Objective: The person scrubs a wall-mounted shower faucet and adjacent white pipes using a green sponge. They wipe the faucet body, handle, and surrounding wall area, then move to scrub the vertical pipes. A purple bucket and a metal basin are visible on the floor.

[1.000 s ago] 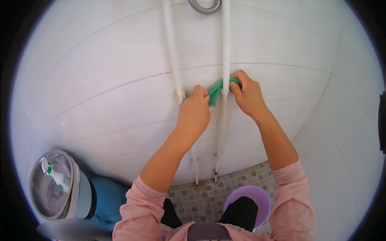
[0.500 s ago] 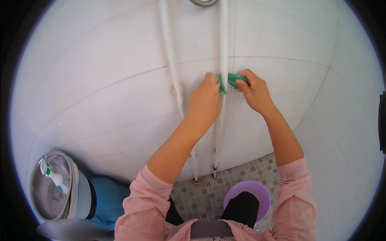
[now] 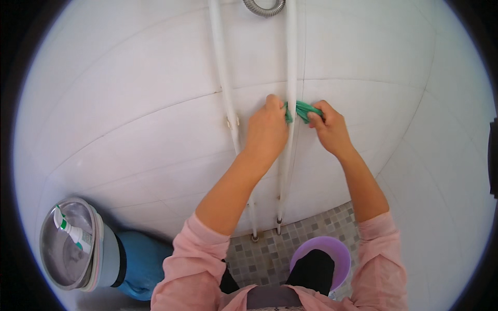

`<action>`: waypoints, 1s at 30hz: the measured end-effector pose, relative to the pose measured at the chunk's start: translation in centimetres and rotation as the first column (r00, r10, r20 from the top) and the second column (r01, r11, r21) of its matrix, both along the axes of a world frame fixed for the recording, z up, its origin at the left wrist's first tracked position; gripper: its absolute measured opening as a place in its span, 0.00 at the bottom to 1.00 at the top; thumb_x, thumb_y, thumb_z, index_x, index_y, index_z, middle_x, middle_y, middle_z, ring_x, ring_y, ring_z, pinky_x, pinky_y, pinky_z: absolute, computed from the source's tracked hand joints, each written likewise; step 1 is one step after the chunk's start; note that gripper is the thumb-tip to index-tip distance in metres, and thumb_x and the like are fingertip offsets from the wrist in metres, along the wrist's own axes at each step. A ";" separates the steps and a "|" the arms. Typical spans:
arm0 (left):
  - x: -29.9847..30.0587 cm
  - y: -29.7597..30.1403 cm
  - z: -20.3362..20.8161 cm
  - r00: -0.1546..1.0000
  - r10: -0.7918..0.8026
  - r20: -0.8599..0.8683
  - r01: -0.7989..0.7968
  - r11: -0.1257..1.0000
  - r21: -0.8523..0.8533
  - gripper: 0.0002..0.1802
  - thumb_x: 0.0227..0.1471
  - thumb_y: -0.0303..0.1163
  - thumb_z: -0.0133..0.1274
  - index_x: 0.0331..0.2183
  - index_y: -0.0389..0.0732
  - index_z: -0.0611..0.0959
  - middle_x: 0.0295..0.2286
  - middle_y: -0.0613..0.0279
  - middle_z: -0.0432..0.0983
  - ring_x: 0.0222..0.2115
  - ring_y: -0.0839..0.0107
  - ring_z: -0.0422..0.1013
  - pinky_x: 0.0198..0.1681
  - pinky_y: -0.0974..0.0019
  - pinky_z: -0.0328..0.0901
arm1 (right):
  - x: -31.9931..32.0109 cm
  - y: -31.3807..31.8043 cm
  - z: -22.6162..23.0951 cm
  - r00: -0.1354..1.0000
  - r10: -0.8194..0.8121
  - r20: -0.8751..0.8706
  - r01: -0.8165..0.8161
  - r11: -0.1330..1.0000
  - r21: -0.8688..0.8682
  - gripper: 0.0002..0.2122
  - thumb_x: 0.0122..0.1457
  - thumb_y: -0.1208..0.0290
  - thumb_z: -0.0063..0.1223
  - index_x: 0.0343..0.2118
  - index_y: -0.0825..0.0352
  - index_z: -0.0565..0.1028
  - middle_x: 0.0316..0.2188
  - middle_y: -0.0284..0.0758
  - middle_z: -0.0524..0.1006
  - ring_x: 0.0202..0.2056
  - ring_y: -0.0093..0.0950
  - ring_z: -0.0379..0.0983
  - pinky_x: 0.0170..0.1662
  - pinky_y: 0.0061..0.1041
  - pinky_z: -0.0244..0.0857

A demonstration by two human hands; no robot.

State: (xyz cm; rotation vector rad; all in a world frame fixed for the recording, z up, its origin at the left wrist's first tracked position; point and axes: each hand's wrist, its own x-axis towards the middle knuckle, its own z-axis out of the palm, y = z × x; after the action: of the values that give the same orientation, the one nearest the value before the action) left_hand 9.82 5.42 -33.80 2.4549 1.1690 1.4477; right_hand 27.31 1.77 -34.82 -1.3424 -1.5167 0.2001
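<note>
A green cloth (image 3: 307, 111) passes behind the right-hand white pipe (image 3: 292, 57), its two ends on either side. My left hand (image 3: 267, 127) is closed on the end to the left of the pipe, with most of its fingers hidden by the back of the hand. On the pipe's other side, my right hand (image 3: 330, 125) pinches the opposite end between thumb and fingers. The cloth is bunched and pulled out between the pipe and my right hand.
Another white pipe (image 3: 224, 78) runs down the tiled wall to the left. A metal hose (image 3: 264, 9) hangs at the top. Below stand a purple basin (image 3: 340, 259) and, at lower left, a metal basin (image 3: 57, 259) holding a spray bottle (image 3: 72, 232), beside a blue container (image 3: 141, 264).
Both hands and the cloth sit slightly lower against the wall, the right hand most. The whole view has also shifted a little, with more of the metal hose showing.
</note>
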 end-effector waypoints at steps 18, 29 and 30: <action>-4.7 -2.4 -4.5 0.958 -0.277 0.078 0.281 0.959 -0.041 0.20 0.53 0.22 0.52 0.49 0.36 0.71 0.44 0.49 0.67 0.40 0.56 0.69 0.43 0.60 0.68 | 4.1 -3.9 -3.3 0.929 -0.068 -0.363 0.119 0.986 0.118 0.06 0.60 0.73 0.49 0.35 0.72 0.70 0.34 0.35 0.76 0.28 0.18 0.69 0.32 0.21 0.68; -11.3 -3.4 -7.2 0.979 -0.160 0.124 0.119 0.951 0.285 0.15 0.47 0.18 0.53 0.40 0.37 0.79 0.47 0.49 0.66 0.45 0.55 0.65 0.46 0.60 0.64 | -7.3 -1.0 -1.2 0.982 -0.174 0.067 0.087 0.746 0.660 0.10 0.50 0.85 0.56 0.34 0.68 0.69 0.36 0.37 0.73 0.33 0.29 0.69 0.36 0.27 0.65; -11.9 -2.9 -7.4 0.979 -0.135 0.153 0.080 0.945 0.317 0.15 0.46 0.17 0.53 0.39 0.37 0.79 0.47 0.49 0.66 0.44 0.55 0.65 0.44 0.60 0.64 | -7.8 -0.2 -0.7 0.938 -0.295 0.184 0.077 0.692 0.717 0.11 0.47 0.86 0.57 0.33 0.68 0.70 0.34 0.37 0.72 0.32 0.31 0.69 0.36 0.28 0.65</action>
State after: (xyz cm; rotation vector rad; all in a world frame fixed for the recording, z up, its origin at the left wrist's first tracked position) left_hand -2.10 2.47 -41.19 2.4672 0.8132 1.8915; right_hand 19.54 1.55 -35.54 -0.8964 -1.4470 -0.6898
